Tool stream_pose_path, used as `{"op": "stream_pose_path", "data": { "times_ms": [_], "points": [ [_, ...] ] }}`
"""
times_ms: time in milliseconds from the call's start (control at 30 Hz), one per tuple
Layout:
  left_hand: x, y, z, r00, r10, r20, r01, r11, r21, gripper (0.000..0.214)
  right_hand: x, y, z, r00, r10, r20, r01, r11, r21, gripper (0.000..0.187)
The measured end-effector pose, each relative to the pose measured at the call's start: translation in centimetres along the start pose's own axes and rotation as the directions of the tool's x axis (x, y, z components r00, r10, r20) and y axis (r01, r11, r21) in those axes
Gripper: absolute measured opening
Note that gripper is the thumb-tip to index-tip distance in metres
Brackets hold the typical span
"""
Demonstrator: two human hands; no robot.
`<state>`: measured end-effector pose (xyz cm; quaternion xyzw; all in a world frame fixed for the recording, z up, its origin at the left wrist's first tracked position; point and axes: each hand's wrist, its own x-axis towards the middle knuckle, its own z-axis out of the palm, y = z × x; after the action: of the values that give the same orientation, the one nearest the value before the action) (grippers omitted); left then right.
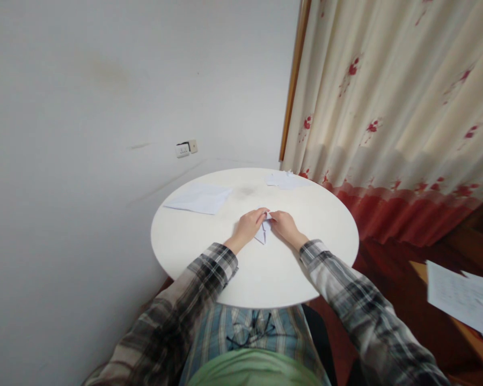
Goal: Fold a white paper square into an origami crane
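1. Clamps left hand (251,222) and right hand (284,223) on far end of folded paper (263,232), probably to steady creases.
2. Holds it near middle of worktop (197,246), likely for easy reach.
3. Has paper sheet (201,199) toward left edge, seemingly aside.

Legibility status: no readable text.
On my head-camera feed, I observe faint lines of marks, apparently writing, on the printed or handwritten sheet (453,300) at the lower right; they are too small and blurred for me to read any character or number.
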<state>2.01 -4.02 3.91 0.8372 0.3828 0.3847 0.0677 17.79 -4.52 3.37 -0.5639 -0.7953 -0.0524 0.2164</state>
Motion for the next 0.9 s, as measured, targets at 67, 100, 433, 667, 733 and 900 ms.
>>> {"op": "stream_pose_path", "data": {
  "times_ms": [67, 100, 433, 667, 733, 900],
  "points": [
    [0.0, 0.2, -0.1, 1.0, -0.016, -0.008, 0.016, 1.0, -0.024, 0.027, 0.1, 0.0, 0.1, 0.999, 0.009, 0.034, -0.009, 1.0, -0.004, 0.019],
    [0.0, 0.3, -0.2, 1.0, -0.025, -0.012, 0.025, 0.999, -0.036, 0.027, 0.1, 0.0, 0.2, 0.999, 0.015, 0.035, -0.015, 1.0, -0.002, 0.018],
    [-0.2, 0.8, -0.8, 0.999, -0.044, 0.004, 0.044, 0.98, -0.194, 0.043, 0.0, -0.1, 0.0, 0.999, -0.017, -0.036, 0.024, 0.98, 0.197, 0.022],
    [-0.1, 0.3, -0.2, 1.0, -0.005, 0.022, 0.006, 0.998, -0.068, 0.042, -0.1, 0.0, 0.3, 0.996, -0.083, -0.024, 0.087, 0.962, 0.26, 0.021],
    [-0.1, 0.0, -0.1, 0.999, 0.011, 0.032, -0.01, 1.0, -0.02, 0.029, -0.1, 0.0, 0.4, 0.996, -0.081, -0.023, 0.084, 0.965, 0.25, 0.023],
    [0.0, -0.2, -0.1, 0.999, -0.025, 0.038, 0.024, 1.0, 0.018, 0.016, 0.1, -0.1, 0.4, 0.999, -0.036, 0.009, 0.033, 0.974, 0.223, 0.017]
  ]
}}
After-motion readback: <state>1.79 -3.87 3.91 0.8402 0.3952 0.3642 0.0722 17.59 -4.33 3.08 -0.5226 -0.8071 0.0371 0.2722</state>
